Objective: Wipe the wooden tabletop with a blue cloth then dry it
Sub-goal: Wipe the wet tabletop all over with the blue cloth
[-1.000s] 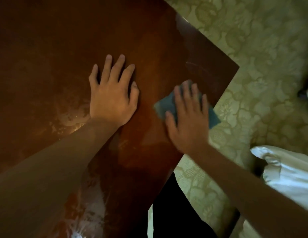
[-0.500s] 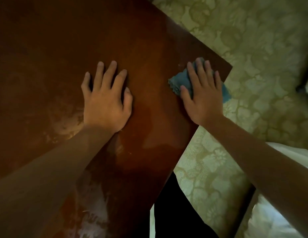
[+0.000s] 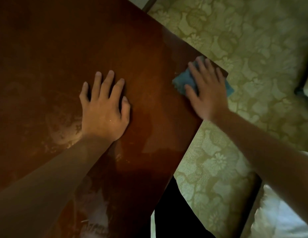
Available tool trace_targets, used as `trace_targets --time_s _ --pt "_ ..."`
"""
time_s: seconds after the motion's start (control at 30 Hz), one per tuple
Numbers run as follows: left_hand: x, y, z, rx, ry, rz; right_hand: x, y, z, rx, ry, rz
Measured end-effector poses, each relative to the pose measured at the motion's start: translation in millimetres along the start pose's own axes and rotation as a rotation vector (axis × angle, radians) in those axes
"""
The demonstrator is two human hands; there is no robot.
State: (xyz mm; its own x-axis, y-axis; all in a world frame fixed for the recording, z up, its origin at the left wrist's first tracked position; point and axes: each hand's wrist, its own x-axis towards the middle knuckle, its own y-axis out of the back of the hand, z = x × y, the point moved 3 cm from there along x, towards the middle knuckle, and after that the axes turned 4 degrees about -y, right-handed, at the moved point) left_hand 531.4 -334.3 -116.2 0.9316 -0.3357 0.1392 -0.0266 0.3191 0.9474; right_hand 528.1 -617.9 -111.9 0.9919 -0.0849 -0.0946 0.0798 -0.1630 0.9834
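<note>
A dark reddish wooden tabletop (image 3: 63, 48) fills the left and middle of the head view, with pale smears and a damp sheen near its front. My left hand (image 3: 105, 109) rests flat on the wood, fingers straight and spread. At the table's right corner lies a blue cloth (image 3: 182, 81), partly hanging over the edge. My right hand (image 3: 206, 90) presses flat on it with straight fingers and covers most of it.
A green floral-patterned carpet (image 3: 253, 48) lies beyond the table's right edge. A white fabric bundle (image 3: 278, 220) sits at the bottom right. A dark furniture leg (image 3: 302, 81) stands at the far right. Something black (image 3: 172, 212) shows below the table's front edge.
My right hand has slid the blue cloth along the table's right edge away from me, up to the corner. My left hand has stayed flat on the wood.
</note>
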Motion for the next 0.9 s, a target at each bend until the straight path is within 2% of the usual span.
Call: trace_targets --time_s 0.17,0.33,0.43,0.5,0.6,0.67,0.73,0.9 --pt "0.0 -0.5 -0.3 -0.001 0.001 0.006 10.6 -2.5 -4.2 -0.031 -0.070 0.007" --pt "0.7 2.0 1.6 0.007 0.008 -0.001 -44.4 -20.9 -54.4 -0.024 0.209 0.042" --pt "1.5 2.5 2.8 0.013 0.012 -0.013 -33.0 -18.1 -45.2 -0.046 0.316 -0.004" --pt "1.8 2.3 2.3 0.012 0.015 -0.019 -0.2 -9.7 -27.2 -0.038 0.263 -0.031" --pt "0.9 1.6 1.8 0.013 0.015 -0.015 47.0 3.3 -9.2 -0.020 0.058 -0.032" --pt "1.2 1.2 1.7 0.015 0.018 -0.015 53.7 2.5 -14.7 -0.042 0.017 -0.021" --pt "1.8 1.5 2.8 0.017 0.020 -0.016 40.2 -2.1 -29.2 -0.050 0.050 -0.019" --pt "2.7 3.2 3.8 0.028 0.020 -0.020 -25.7 -23.2 -86.1 -0.032 0.266 0.007"
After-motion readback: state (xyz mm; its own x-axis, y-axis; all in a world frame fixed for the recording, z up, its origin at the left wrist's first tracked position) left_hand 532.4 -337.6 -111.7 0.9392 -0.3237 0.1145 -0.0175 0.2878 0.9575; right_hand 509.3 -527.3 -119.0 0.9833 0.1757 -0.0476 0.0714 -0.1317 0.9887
